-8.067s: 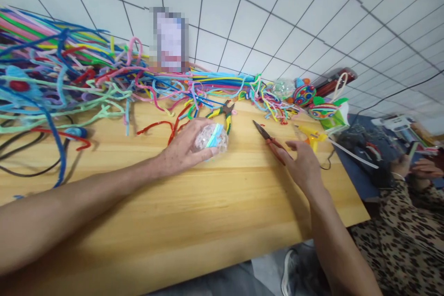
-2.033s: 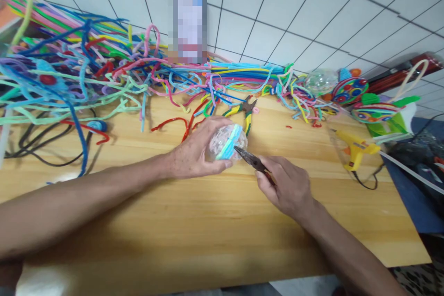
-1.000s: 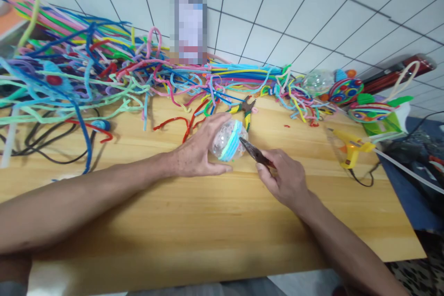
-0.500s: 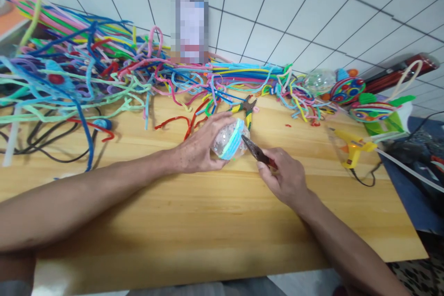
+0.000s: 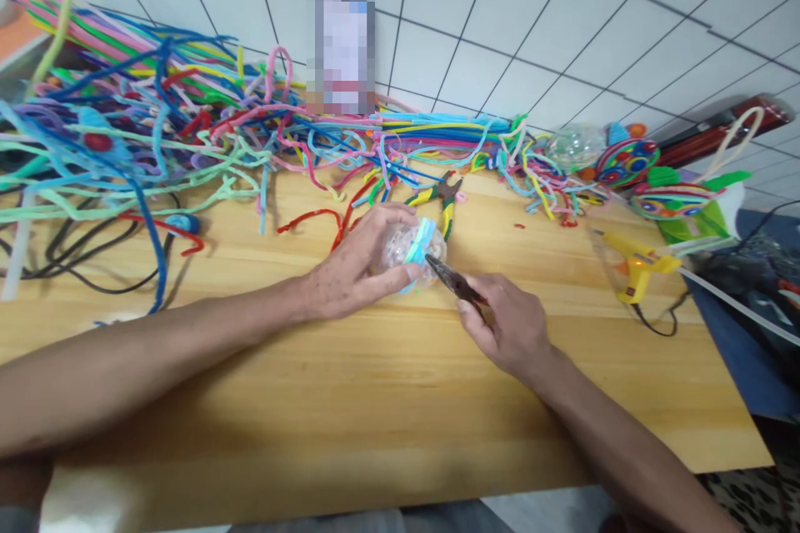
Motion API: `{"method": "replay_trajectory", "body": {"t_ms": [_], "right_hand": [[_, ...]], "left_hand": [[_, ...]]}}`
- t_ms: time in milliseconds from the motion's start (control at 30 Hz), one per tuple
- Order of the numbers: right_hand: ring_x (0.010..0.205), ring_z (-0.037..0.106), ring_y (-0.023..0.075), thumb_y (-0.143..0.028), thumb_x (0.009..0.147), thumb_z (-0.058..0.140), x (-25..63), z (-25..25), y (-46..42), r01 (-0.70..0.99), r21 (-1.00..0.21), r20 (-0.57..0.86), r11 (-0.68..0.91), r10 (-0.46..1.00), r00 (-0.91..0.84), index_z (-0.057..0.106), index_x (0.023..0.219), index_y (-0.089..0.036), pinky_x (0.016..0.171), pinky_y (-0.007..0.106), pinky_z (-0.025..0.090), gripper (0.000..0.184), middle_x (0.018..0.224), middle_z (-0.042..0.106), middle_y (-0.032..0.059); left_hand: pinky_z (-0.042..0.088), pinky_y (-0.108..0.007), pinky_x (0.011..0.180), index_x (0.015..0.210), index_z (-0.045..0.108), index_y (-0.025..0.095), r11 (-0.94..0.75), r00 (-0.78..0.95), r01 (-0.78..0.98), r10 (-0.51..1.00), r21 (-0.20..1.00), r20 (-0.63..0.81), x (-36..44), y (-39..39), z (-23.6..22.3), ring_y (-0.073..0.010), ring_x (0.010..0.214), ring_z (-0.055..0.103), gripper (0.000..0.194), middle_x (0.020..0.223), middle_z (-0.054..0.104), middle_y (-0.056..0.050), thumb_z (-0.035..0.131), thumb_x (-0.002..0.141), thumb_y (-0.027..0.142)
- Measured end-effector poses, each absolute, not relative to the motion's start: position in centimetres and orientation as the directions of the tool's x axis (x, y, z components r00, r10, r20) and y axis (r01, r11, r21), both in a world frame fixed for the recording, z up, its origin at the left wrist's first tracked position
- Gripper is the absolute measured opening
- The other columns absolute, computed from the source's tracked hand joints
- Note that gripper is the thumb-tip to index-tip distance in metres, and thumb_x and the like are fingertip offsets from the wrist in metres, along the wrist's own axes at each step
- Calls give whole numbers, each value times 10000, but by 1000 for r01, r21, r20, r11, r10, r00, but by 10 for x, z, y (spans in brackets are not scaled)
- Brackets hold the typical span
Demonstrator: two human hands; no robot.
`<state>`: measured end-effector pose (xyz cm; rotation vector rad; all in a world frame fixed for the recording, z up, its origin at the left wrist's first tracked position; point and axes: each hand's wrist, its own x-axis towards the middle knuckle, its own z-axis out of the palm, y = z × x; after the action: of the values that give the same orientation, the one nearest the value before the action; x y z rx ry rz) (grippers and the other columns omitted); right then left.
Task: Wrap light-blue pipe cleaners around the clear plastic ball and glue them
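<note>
A clear round ball [image 5: 396,248] is gripped by my left hand [image 5: 356,266], its thumb pressed over the front. Around the ball runs a band of light blue and pale green pipe cleaners [image 5: 420,240]. My right hand [image 5: 507,318] is closed on a pair of needle-nose pliers [image 5: 455,278], whose dark tip meets the band near the left thumb. Whether the jaws pinch a strand is too small to tell. Just behind the ball lie cutting pliers [image 5: 447,198] with yellow and green handles.
Tangled pipe cleaners [image 5: 206,129] heap along the back and left. A yellow glue gun [image 5: 641,265] stands at right, beside finished colourful ornaments [image 5: 672,196] and another clear ball [image 5: 578,143]. Black cable [image 5: 81,266] coils at left on the wooden table [image 5: 350,416].
My left thumb has come up onto the front of the ball, over the band. The ball is turned slightly, and the right hand with the pliers has shifted a little left and down.
</note>
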<state>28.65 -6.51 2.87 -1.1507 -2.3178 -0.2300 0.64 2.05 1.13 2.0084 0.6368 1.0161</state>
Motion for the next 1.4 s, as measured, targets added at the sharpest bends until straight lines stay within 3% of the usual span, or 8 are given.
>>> {"method": "replay_trajectory", "body": {"t_ms": [200,733,867,1000,1167,1400], "right_hand": [[809,779,220,-180,1025,613,281,32,-67,770,-21,551,638,650,-523,598,1284,-197,704,320,618,260,954,819,75],[797,780,211,-175,1004,630,285,38,-66,761,28,558,648,621,-550,621,1256,-176,693,306,602,253,932,817,76],[736,751,193,-205,1019,614,293,38,-64,780,19,570,625,634,-522,626,1231,-193,622,293,550,213,934,811,65],[648,683,186,-262,1025,600,312,29,-51,876,-25,554,481,736,-389,665,1194,-208,580,303,480,189,888,790,42],[807,700,277,-345,985,599,346,1,-17,985,-55,475,165,872,-120,746,1061,-218,670,371,499,208,882,781,90],[929,679,309,-324,958,598,373,-22,5,998,-43,470,55,882,-28,765,1057,-206,797,434,546,227,973,777,128]], "left_hand": [[502,-488,1157,1378,457,289,-528,520,72,744,846,420,11,18,11,-291,1373,573,474,1430,546,-119,740,1009,380],[492,-463,1140,1338,477,284,-465,511,85,779,881,362,10,16,16,-280,1356,583,444,1443,566,-106,743,996,385],[491,-463,1147,1342,475,282,-467,517,89,777,880,360,9,16,16,-278,1358,576,442,1441,565,-107,738,1001,380],[534,-444,1072,1416,457,276,-397,524,118,804,910,282,8,16,19,-276,1293,601,515,1455,563,-116,726,997,406],[469,-497,1196,1412,533,283,-407,530,149,802,901,275,8,18,21,-307,1351,585,512,1459,584,-99,745,970,431],[523,-459,1073,1434,533,274,-320,518,143,831,937,205,10,18,18,-287,1241,620,548,1416,619,-98,748,955,428]]}}
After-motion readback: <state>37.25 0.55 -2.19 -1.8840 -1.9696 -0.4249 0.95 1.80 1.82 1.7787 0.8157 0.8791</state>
